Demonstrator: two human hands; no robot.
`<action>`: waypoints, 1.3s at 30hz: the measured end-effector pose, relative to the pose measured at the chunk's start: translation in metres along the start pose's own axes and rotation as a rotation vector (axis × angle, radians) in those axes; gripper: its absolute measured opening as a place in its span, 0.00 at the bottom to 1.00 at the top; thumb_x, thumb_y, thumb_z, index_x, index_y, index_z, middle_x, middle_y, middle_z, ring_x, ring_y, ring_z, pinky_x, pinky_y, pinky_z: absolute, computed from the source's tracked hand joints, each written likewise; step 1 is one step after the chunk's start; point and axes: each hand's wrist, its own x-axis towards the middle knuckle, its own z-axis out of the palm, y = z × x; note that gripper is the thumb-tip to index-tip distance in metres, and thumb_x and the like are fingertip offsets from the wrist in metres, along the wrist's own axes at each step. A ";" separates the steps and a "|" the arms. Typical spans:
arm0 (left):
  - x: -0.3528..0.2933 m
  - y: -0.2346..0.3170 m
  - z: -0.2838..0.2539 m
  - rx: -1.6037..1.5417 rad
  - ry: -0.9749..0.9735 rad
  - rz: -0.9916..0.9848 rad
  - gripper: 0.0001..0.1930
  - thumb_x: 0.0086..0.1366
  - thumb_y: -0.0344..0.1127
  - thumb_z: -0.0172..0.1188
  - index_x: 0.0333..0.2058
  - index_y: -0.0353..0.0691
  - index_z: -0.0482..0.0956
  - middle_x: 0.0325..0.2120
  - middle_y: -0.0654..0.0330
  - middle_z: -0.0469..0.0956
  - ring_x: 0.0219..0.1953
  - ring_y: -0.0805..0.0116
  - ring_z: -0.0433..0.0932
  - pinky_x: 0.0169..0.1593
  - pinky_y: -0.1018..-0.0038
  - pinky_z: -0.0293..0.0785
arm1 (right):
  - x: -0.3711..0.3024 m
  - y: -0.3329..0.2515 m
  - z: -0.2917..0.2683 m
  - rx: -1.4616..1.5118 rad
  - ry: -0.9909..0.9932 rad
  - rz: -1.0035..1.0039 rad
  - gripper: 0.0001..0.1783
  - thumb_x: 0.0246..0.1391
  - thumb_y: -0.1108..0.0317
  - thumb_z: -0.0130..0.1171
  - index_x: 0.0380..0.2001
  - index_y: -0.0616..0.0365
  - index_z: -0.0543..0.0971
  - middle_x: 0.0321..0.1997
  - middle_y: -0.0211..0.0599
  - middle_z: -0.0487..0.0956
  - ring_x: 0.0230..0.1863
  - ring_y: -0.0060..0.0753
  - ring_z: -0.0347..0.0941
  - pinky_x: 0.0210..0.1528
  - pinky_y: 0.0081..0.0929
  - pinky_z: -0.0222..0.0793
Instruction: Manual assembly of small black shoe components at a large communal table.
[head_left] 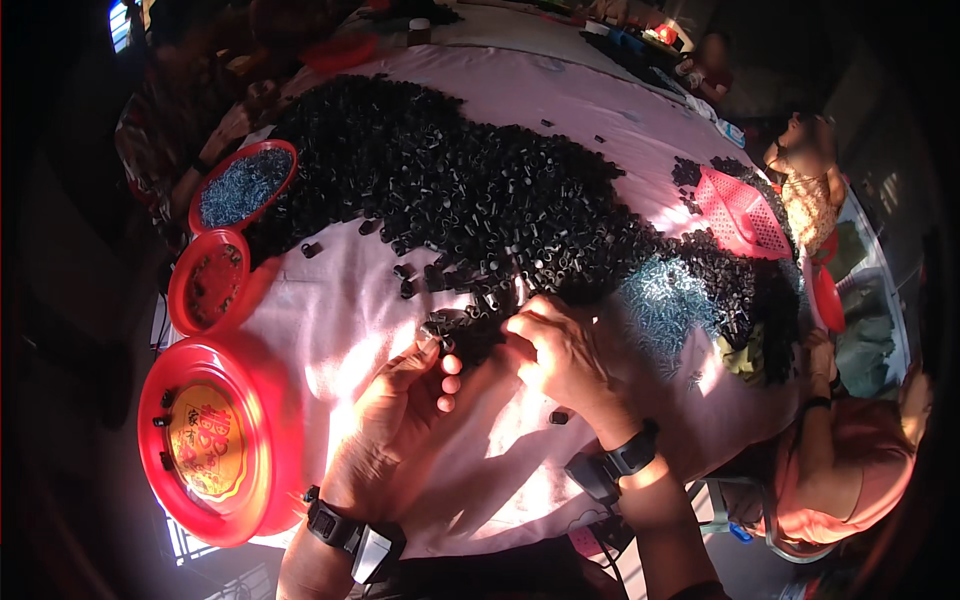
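Observation:
My left hand is closed, pinching a small black plastic clip between thumb and forefinger. To its right, my right hand has its fingers curled together at the near edge of a big heap of black clips; whatever is in those fingers is hidden. The clips look hook-shaped, with a rounded end. A mound of thin silvery nails or screws lies to the right of my right hand. One loose clip rests on the pink cloth beside my right wrist.
At left stand a large red basin with several clips, a smaller red bowl and a red dish of silvery nails or screws. A pink basket sits at right. Other people are around the table.

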 end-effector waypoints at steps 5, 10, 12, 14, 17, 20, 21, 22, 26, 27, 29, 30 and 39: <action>0.001 -0.003 -0.006 0.028 0.009 -0.008 0.09 0.73 0.39 0.58 0.45 0.41 0.76 0.32 0.63 0.80 0.31 0.72 0.76 0.32 0.78 0.73 | 0.000 -0.004 -0.020 0.091 0.015 -0.025 0.14 0.43 0.65 0.73 0.35 0.56 0.83 0.31 0.36 0.78 0.31 0.41 0.79 0.33 0.39 0.75; -0.007 0.004 0.002 0.030 0.002 0.038 0.10 0.73 0.39 0.57 0.46 0.41 0.76 0.32 0.63 0.80 0.31 0.72 0.76 0.32 0.77 0.72 | 0.005 0.011 -0.014 -0.013 0.051 -0.066 0.10 0.51 0.74 0.63 0.38 0.59 0.82 0.35 0.43 0.78 0.36 0.47 0.76 0.42 0.37 0.73; 0.003 -0.002 -0.003 0.027 -0.003 0.011 0.10 0.74 0.39 0.56 0.47 0.41 0.76 0.32 0.63 0.80 0.31 0.72 0.77 0.32 0.77 0.72 | -0.001 0.017 -0.014 0.010 0.098 0.001 0.09 0.49 0.75 0.64 0.36 0.58 0.83 0.35 0.39 0.78 0.38 0.45 0.76 0.40 0.40 0.74; 0.002 -0.002 -0.008 0.018 -0.011 0.015 0.10 0.74 0.39 0.56 0.47 0.40 0.76 0.32 0.63 0.80 0.31 0.72 0.77 0.32 0.77 0.73 | 0.001 0.014 -0.011 0.044 0.131 0.056 0.06 0.50 0.75 0.63 0.34 0.59 0.82 0.35 0.39 0.78 0.39 0.46 0.75 0.41 0.41 0.73; 0.001 -0.001 -0.009 0.012 -0.024 0.010 0.10 0.74 0.39 0.56 0.47 0.40 0.75 0.33 0.62 0.80 0.31 0.72 0.77 0.32 0.77 0.74 | 0.004 0.024 -0.002 -0.037 0.155 -0.055 0.07 0.47 0.75 0.62 0.32 0.57 0.83 0.35 0.39 0.78 0.40 0.48 0.74 0.42 0.43 0.73; 0.003 -0.002 -0.009 0.019 -0.035 0.002 0.10 0.73 0.38 0.56 0.47 0.40 0.75 0.33 0.62 0.79 0.31 0.71 0.77 0.32 0.77 0.74 | 0.003 0.024 -0.006 -0.038 0.104 -0.059 0.11 0.46 0.76 0.62 0.35 0.57 0.84 0.36 0.38 0.78 0.39 0.47 0.73 0.42 0.43 0.73; 0.003 -0.002 -0.008 0.020 -0.040 -0.001 0.10 0.73 0.38 0.56 0.47 0.40 0.75 0.33 0.62 0.79 0.32 0.71 0.77 0.32 0.77 0.74 | 0.005 0.022 -0.004 -0.041 0.125 -0.047 0.11 0.46 0.75 0.63 0.36 0.56 0.85 0.37 0.38 0.78 0.40 0.46 0.73 0.43 0.42 0.72; 0.004 -0.002 -0.007 0.022 -0.042 -0.002 0.10 0.73 0.38 0.56 0.47 0.40 0.75 0.33 0.62 0.79 0.32 0.71 0.77 0.32 0.77 0.74 | 0.008 0.020 -0.002 -0.043 0.128 -0.045 0.11 0.46 0.75 0.63 0.36 0.56 0.85 0.37 0.38 0.78 0.40 0.46 0.73 0.43 0.42 0.72; 0.001 -0.002 -0.006 0.042 -0.019 0.014 0.10 0.73 0.38 0.56 0.46 0.39 0.75 0.33 0.62 0.79 0.32 0.70 0.77 0.32 0.77 0.73 | 0.018 0.020 0.010 -0.039 0.179 -0.074 0.10 0.46 0.72 0.66 0.35 0.54 0.85 0.38 0.35 0.79 0.41 0.44 0.72 0.46 0.41 0.71; 0.001 -0.002 -0.005 0.050 -0.013 0.023 0.10 0.73 0.37 0.56 0.46 0.39 0.74 0.33 0.62 0.79 0.32 0.70 0.77 0.32 0.77 0.73 | 0.019 0.017 0.011 -0.075 0.179 -0.073 0.10 0.46 0.71 0.67 0.35 0.53 0.85 0.38 0.34 0.79 0.42 0.43 0.72 0.46 0.41 0.70; 0.004 -0.003 -0.006 0.056 -0.012 0.021 0.10 0.73 0.37 0.56 0.46 0.39 0.74 0.33 0.61 0.79 0.31 0.70 0.77 0.32 0.77 0.73 | 0.022 0.018 0.015 -0.092 0.164 -0.075 0.11 0.45 0.67 0.70 0.35 0.49 0.85 0.39 0.30 0.79 0.44 0.42 0.71 0.48 0.40 0.69; 0.005 -0.004 -0.005 0.060 -0.014 0.019 0.10 0.73 0.37 0.56 0.46 0.39 0.74 0.33 0.61 0.79 0.31 0.70 0.77 0.32 0.76 0.73 | 0.022 0.018 0.017 -0.091 0.166 -0.075 0.11 0.45 0.67 0.70 0.35 0.49 0.85 0.39 0.30 0.79 0.44 0.42 0.71 0.48 0.40 0.69; 0.002 -0.007 -0.011 0.033 -0.067 0.002 0.08 0.74 0.36 0.55 0.46 0.40 0.75 0.34 0.61 0.80 0.31 0.69 0.78 0.33 0.76 0.75 | 0.021 0.013 0.024 -0.051 0.165 0.001 0.08 0.44 0.72 0.67 0.30 0.50 0.82 0.31 0.34 0.80 0.37 0.44 0.73 0.44 0.42 0.67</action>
